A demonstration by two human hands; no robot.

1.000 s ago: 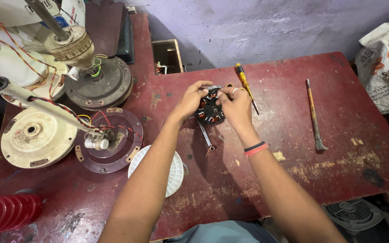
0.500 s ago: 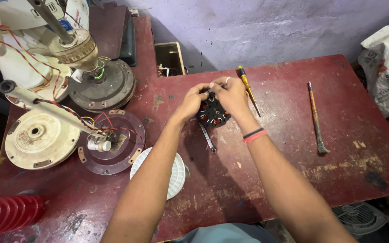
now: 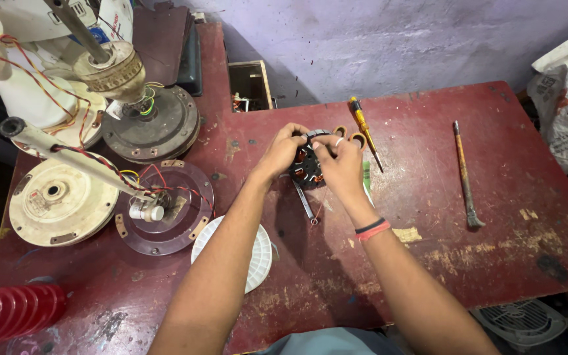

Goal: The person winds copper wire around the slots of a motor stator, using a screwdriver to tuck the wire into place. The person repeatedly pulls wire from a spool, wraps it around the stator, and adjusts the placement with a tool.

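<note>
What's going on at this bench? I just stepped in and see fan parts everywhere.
A person holds a small round motor core with copper windings in both hands, the left hand and right hand gripping it just above the red table. A spanner lies under it, a yellow screwdriver and a chisel to the right. Opened fan housings with loose wires sit on the left.

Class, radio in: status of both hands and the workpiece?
Left hand and right hand both gripping motor stator. Spanner lies beneath. Screwdriver alongside.
</note>
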